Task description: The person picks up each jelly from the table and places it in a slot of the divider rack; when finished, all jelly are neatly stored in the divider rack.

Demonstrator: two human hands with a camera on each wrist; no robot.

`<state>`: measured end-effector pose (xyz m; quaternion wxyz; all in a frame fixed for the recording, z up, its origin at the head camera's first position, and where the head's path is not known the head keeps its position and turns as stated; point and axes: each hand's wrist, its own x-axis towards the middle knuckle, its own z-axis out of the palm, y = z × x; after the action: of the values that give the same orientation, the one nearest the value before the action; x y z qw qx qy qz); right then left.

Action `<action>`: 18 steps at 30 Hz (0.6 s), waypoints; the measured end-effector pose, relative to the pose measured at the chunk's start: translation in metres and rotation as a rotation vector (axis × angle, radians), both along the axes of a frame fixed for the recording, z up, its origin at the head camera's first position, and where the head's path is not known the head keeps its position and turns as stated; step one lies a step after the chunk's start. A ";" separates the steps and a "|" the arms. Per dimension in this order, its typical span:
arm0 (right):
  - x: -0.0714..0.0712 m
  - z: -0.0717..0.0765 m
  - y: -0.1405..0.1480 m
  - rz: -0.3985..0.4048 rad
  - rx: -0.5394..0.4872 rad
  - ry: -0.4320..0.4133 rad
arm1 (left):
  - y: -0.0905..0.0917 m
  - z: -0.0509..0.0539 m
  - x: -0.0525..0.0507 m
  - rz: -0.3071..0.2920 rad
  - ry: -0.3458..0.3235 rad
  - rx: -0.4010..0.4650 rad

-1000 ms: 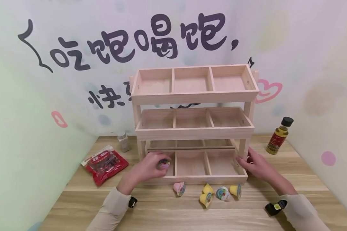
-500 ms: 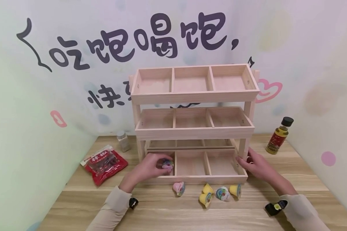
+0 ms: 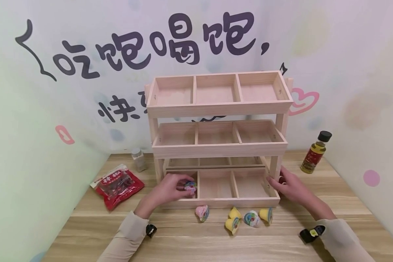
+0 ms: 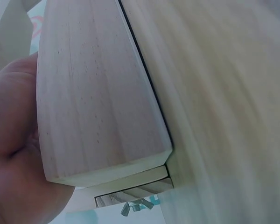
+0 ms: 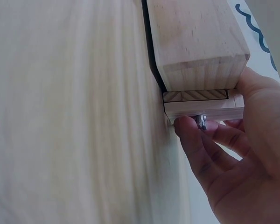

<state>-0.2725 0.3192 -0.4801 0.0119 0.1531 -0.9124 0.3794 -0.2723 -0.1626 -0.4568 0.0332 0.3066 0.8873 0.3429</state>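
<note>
Over the bottom-left compartment of the wooden rack [image 3: 219,150], my left hand [image 3: 170,188] pinches a small jelly cup [image 3: 190,187] with a printed lid. The left wrist view shows that hand [image 4: 18,140] behind the front board [image 4: 93,93], which hides its fingertips. My right hand [image 3: 291,186] grips the rack's lower right side; in the right wrist view its fingers [image 5: 189,133] curl by a metal wing nut [image 5: 201,122]. In front of the rack lie a pink cup [image 3: 202,213], a white cup [image 3: 251,218] and several yellow cups [image 3: 232,225].
A red food packet [image 3: 118,186] and a small clear jar [image 3: 138,159] are on the table [image 3: 196,247] left of the rack. An oil bottle [image 3: 315,153] with a black cap stands to the right. A patterned wall rises behind.
My left hand has moved slightly right and lower into the bottom-left compartment with the jelly cup. My right hand has stayed at the rack's side. The head view has shifted slightly.
</note>
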 end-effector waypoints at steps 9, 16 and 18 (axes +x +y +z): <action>0.000 0.001 0.000 0.004 -0.003 0.003 | 0.001 -0.002 0.000 0.011 0.020 -0.024; 0.000 0.001 0.001 0.007 -0.008 -0.005 | 0.002 -0.001 0.003 0.009 0.064 -0.041; 0.000 0.000 0.001 0.010 -0.013 -0.015 | 0.002 0.000 0.004 0.005 0.100 -0.040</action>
<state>-0.2725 0.3199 -0.4796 0.0043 0.1549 -0.9093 0.3863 -0.2679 -0.1607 -0.4569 -0.0058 0.3202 0.8954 0.3093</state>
